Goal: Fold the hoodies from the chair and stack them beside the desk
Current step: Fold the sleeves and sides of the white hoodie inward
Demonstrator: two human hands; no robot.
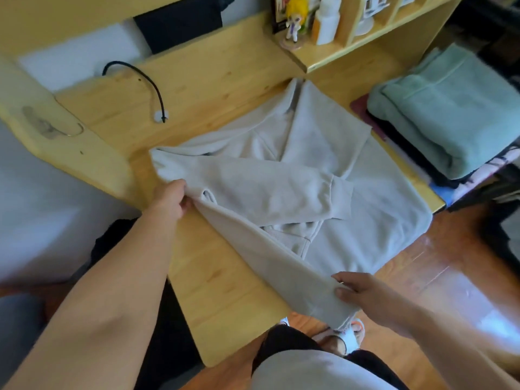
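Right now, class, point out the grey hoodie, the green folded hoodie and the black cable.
grey hoodie (323,164): head view, on its body panel.
green folded hoodie (461,114): head view, on its top surface.
black cable (146,80): head view, mid-curve.

Black cable (146,80) is snaking across the far end of the desk, plugging into a little white puck (161,116). Blonde figurine (295,21) is standing on the shelf (332,56) right beside a white bottle (327,19). Sunlight's bouncing off the glossy wood floor (439,266).
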